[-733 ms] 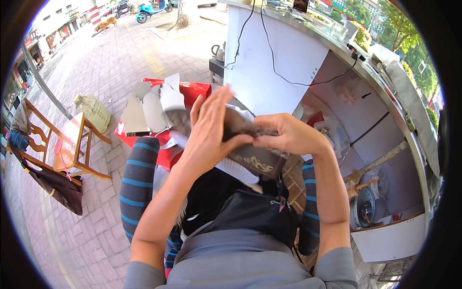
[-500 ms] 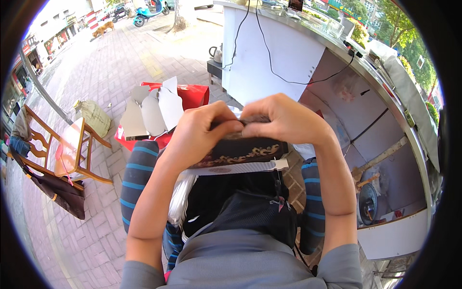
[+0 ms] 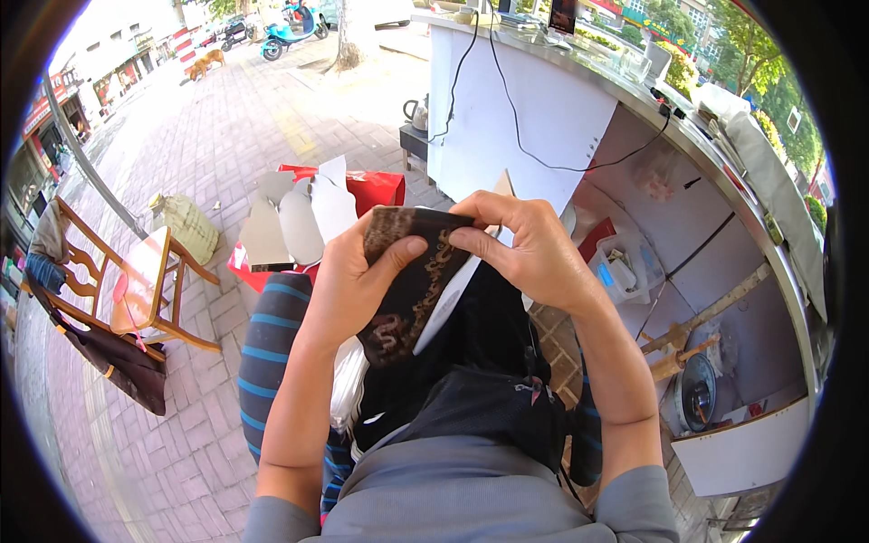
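Note:
Over my lap is a dark piece of patterned cardboard [image 3: 407, 303] with gold scrollwork, tilted so that it slants down to the left. It looks like part of a folding box; a white inner side shows along its right edge. My left hand [image 3: 348, 276] grips its left side, thumb lying on the patterned face. With thumb and fingers pinched, my right hand [image 3: 529, 244] holds the upper right corner. A pale pointed flap [image 3: 503, 184] sticks up behind the right hand. My fingers behind the cardboard are hidden.
Left of my knee, opened white cartons [image 3: 297, 222] rest on a red bag [image 3: 380, 187]. Farther left are a wooden chair [image 3: 136, 290] and a pale sack [image 3: 186, 226]. A white counter [image 3: 525, 100] with a hanging cable curves round the right, a clear plastic bin [image 3: 634, 271] beneath.
The cardboard has turned from lying crosswise to a steep slant. My hands, close together at its far edge before, have moved apart, the left onto its left side, the right to its upper right corner.

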`<state>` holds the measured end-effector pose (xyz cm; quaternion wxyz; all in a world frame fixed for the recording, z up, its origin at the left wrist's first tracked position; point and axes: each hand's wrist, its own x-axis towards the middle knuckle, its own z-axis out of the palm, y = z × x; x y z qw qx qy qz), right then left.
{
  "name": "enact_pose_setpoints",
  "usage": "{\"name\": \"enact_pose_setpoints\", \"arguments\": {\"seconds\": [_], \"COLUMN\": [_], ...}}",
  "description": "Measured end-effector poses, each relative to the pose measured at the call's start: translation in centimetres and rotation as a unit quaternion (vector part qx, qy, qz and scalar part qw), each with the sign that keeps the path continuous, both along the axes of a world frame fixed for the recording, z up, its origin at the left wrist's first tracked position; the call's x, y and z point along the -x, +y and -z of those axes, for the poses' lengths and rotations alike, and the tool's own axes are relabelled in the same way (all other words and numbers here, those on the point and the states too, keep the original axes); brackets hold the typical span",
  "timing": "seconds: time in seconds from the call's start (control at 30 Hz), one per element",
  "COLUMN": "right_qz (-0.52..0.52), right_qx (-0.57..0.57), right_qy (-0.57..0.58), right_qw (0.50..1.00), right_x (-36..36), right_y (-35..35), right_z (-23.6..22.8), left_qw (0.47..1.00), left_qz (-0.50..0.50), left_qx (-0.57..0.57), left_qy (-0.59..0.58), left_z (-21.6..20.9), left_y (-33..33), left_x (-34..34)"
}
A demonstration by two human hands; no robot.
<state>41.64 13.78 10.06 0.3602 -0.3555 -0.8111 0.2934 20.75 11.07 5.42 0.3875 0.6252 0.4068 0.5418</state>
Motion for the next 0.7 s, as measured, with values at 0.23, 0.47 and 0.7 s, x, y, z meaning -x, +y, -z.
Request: {"name": "enact_pose_setpoints", "arguments": {"seconds": [0.23, 0.47, 0.7], "right_qz": [-0.052, -0.119, -0.087], "right_qx": [0.056, -0.010, -0.110], "right_qy": [0.030, 0.030, -0.024], "right_qw": [0.997, 0.992, 0.990], "right_x": [-1.1, -1.0, -0.3], "right_y": [0.2, 0.1, -0.1], "right_z": [-0.1, 0.2, -0.2], "left_qw": [0.990, 0.977, 0.949], "left_qz": [0.039, 0.115, 0.224], "left_qx": [0.021, 0.075, 0.131], "left_qy": [-0.131, -0.163, -0.178], "left_z": [0.8, 1.8, 2.5], "left_y": [-0.6, 0.5, 1.3], "left_x": [-0.4, 0.2, 0.0]}}
